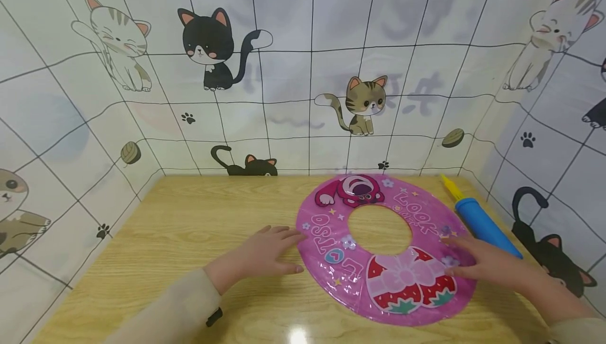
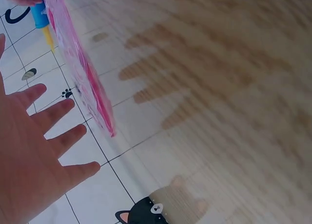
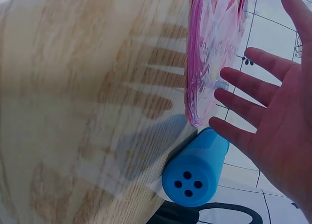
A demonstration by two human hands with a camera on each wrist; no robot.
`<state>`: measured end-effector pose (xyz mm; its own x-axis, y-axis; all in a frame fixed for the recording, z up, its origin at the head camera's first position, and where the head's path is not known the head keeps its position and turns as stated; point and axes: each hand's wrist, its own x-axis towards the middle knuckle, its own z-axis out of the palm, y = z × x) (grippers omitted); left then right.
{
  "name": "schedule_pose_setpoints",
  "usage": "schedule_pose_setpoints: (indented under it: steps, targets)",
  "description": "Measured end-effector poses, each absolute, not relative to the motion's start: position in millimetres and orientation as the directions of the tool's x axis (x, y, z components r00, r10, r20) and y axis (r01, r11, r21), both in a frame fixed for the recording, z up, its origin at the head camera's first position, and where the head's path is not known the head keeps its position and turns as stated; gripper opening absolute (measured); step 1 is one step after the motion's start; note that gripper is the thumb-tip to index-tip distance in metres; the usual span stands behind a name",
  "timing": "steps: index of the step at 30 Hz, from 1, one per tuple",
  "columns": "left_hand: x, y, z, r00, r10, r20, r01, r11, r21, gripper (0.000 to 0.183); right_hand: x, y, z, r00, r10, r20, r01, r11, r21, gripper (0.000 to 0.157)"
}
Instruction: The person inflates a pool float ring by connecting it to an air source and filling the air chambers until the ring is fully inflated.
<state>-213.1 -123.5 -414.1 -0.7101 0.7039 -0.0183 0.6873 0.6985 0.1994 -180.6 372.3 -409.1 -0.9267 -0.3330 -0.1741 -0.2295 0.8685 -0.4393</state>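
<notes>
A flat pink swim ring [image 1: 326,260] with a printed bear, strawberries and lettering lies on the wooden table. My left hand [image 1: 267,252] is at the ring's left edge, fingers spread and straight, palm down; the left wrist view shows the same spread fingers [image 2: 58,114] beside the pink edge. Over the ring's right side reaches my right hand [image 1: 487,262], its fingers extended. In the right wrist view that hand [image 3: 273,107] has nothing gripped, with the ring's edge [image 3: 195,68] near the fingertips.
A blue hand pump [image 1: 485,225] with a yellow nozzle [image 1: 451,186] lies right of the ring, close to the right hand. Cat-printed sheeting [image 1: 284,70] walls the table [image 1: 199,212] at the back and both sides. A small dark object [image 1: 214,316] shows by the left sleeve.
</notes>
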Motion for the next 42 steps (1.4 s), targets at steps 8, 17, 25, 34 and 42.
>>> schedule_pose_setpoints:
  steps: [8, 17, 25, 34, 42]
  targets:
    - [-217, -117, -423, -0.666, 0.745, -0.043, 0.729, 0.662, 0.173, 0.076, -180, 371, -412, -0.925, -0.312, -0.219, -0.193, 0.878, -0.438, 0.083]
    - [-216, -114, -426, -0.668, 0.737, -0.105, 0.728, 0.676, 0.115, 0.074, -178, 371, -416, -0.918, -0.343, -0.199, -0.225, 0.864, -0.451, 0.080]
    - [-216, -117, -428, -0.665, 0.739, -0.107, 0.737, 0.673, 0.061, 0.072, -174, 368, -418, -0.911, -0.376, -0.171, -0.262, 0.846, -0.464, 0.075]
    - [-215, -128, -429, -0.680, 0.728, -0.082, 0.728, 0.684, 0.038, 0.070, -171, 358, -418, -0.894, -0.414, -0.169, -0.281, 0.814, -0.508, 0.068]
    - [-213, -141, -423, -0.703, 0.709, -0.055, 0.706, 0.705, 0.062, 0.067, -169, 342, -418, -0.880, -0.446, -0.164, -0.321, 0.812, -0.488, 0.067]
